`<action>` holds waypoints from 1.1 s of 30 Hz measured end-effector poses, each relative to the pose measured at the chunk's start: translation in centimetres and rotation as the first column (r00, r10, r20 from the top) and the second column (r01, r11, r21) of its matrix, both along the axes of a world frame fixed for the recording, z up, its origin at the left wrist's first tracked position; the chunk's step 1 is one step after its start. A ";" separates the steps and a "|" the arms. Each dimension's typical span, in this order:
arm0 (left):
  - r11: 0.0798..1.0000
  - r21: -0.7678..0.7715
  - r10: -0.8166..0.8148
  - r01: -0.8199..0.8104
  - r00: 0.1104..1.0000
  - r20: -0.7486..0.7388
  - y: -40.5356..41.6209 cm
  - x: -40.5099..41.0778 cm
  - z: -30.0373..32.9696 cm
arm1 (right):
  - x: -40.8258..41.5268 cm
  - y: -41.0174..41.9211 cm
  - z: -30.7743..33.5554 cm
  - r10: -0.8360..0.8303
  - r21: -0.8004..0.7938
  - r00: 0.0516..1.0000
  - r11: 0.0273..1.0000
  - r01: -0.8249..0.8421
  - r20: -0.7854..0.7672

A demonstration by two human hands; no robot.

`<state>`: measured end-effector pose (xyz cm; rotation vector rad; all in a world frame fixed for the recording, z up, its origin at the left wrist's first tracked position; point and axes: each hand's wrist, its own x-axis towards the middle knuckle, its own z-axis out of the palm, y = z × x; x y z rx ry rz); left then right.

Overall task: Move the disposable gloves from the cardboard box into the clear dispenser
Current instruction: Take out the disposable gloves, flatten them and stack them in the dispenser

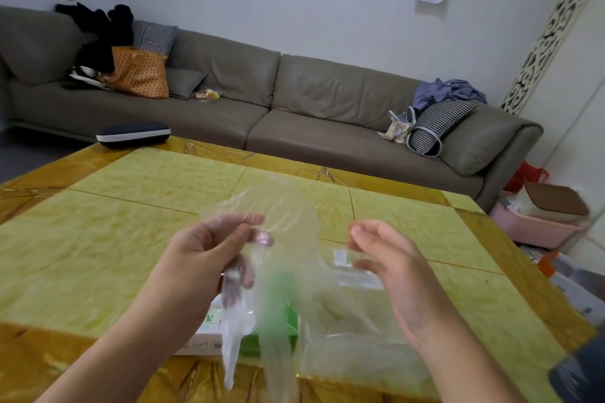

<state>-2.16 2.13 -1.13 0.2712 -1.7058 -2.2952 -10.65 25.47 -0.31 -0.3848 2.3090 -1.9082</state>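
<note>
I see a big yellow stone table [131,239] with darker golden edges, and both of my hands are up above the middle of it. The near edge of the table is just under my arms, and there is a lot of bare table to the left and far side. A long grey couch [294,98] sits past the far edge, and a dark case with a white stripe [132,135] lies on the far left corner. My left hand [209,249] pinches a thin see-through plastic glove [278,239] with its thumb and fingers curled on it. The glove hangs down blurry from that hand, between my two hands. My right hand [389,258] is beside the glove with its fingers loose, and I cannot tell if it touches it. Under the glove, near the table's near edge, lies the green and white cardboard box [278,330]. The clear plastic dispenser [357,278] sits just to its right, below my right hand.
</note>
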 end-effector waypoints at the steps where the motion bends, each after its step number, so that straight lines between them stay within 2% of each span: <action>1: 0.999 -0.019 -0.036 0.036 0.999 -0.004 0.2 0.1 0.0 | 0.1 -0.1 0.1 0.043 -0.008 0.999 0.999 -0.043 0.003; 4: 0.989 -0.071 -0.130 0.129 0.992 -0.004 0.8 0.2 0.0 | 0.2 -0.6 -0.1 0.180 -0.011 0.983 0.984 -0.179 0.040; 6: 0.985 -0.101 -0.137 0.137 0.991 0.008 1.0 0.3 -0.1 | 0.0 -0.6 -0.5 0.172 0.012 0.985 0.985 -0.173 0.016; 13: 0.961 -0.269 0.078 -0.058 0.995 0.065 -0.2 0.2 -0.3 | -0.5 -0.1 -0.5 0.062 -0.085 0.998 0.994 -0.063 -0.014; 19: 0.971 -0.236 0.062 -0.044 0.996 0.068 -0.7 0.2 -0.2 | -0.8 0.7 -0.3 0.080 -0.096 0.997 0.992 -0.079 0.008; 23: 0.980 -0.197 0.042 -0.029 0.997 0.058 -1.1 0.2 -0.1 | -1.1 1.8 0.2 0.195 -0.067 0.979 0.979 -0.191 0.054; 26: 0.983 -0.182 0.032 -0.026 0.999 0.029 -1.1 0.3 0.3 | -1.1 2.6 0.8 0.196 -0.019 0.980 0.980 -0.196 0.031; 28: 0.976 -0.218 -0.019 0.022 1.000 0.019 -0.8 0.6 0.8 | -1.3 2.8 1.3 0.135 0.024 0.989 0.991 -0.134 -0.056; 30: 0.940 -0.311 -0.137 0.143 0.990 0.042 -0.3 0.8 1.2 | -1.4 2.5 2.0 0.125 0.078 0.975 0.991 -0.113 -0.181; 31: 0.907 -0.356 -0.217 0.227 0.974 0.068 0.0 0.9 1.3 | -1.3 2.2 2.4 0.194 0.120 0.958 0.978 -0.171 -0.210; 33: 0.825 -0.413 -0.367 0.385 0.922 0.125 0.9 1.1 1.3 | -0.6 1.5 3.2 0.389 0.249 0.906 0.906 -0.343 -0.165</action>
